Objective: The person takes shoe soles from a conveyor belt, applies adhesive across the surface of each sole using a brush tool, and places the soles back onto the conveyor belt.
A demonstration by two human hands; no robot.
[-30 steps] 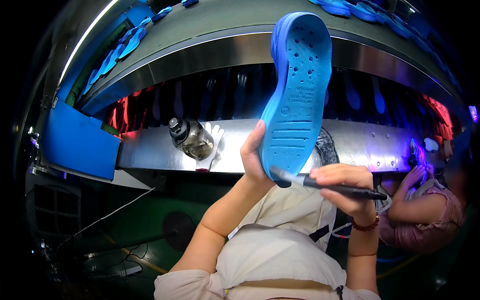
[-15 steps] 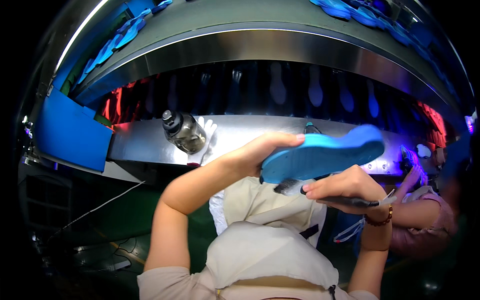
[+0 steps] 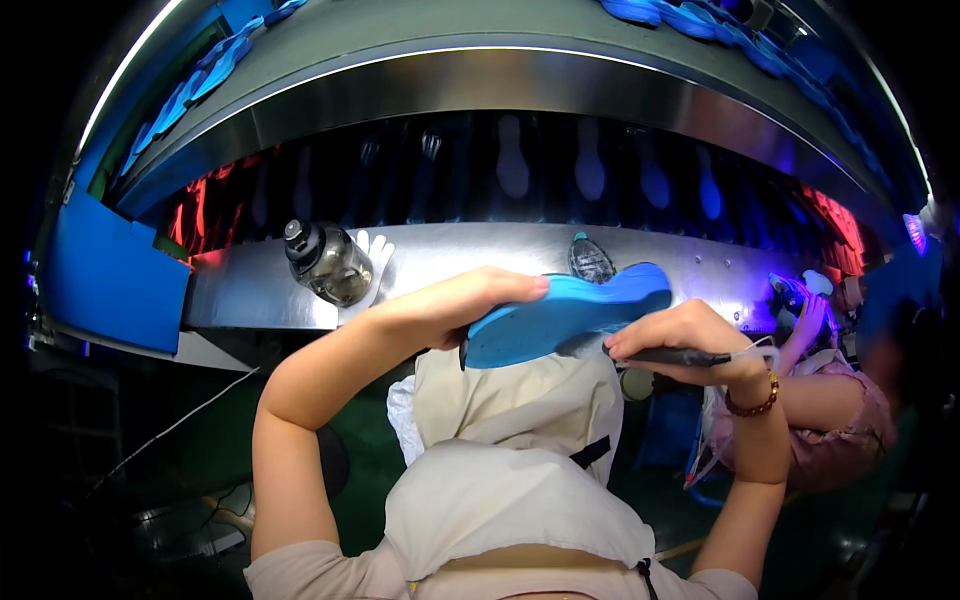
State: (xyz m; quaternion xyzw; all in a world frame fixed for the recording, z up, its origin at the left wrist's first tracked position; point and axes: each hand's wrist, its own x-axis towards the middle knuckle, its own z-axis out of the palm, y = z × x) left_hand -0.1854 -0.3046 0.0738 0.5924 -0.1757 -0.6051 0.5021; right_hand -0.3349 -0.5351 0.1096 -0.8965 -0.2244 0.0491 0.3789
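A blue shoe sole (image 3: pixel 560 318) is held up in front of my apron, tilted, by my left hand (image 3: pixel 490 298). Its thumb lies on the upper rim, while its other fingers are hidden behind the sole. My right hand (image 3: pixel 690 340) is closed round a brush (image 3: pixel 680 356) with a dark handle. The blurred brush head is at the sole's lower edge, seemingly touching it. A thin pale tube or cord loops by the handle's rear end. Beyond the sole, an oval dark object with a teal tip (image 3: pixel 590 258) lies on the steel ledge (image 3: pixel 455 250).
At left on the ledge stands a dark translucent bottle (image 3: pixel 335 268) beside a white glove (image 3: pixel 375 255). A raised green belt (image 3: pixel 450 25) carries blue soles (image 3: pixel 205 70) along its far left and right. Another person's arm (image 3: pixel 815 325) works at the right.
The sole has swung left and turned, showing its face at a different tilt. My right hand has followed with the brush. The whole view has shifted slightly, uncovering the oval object on the ledge.
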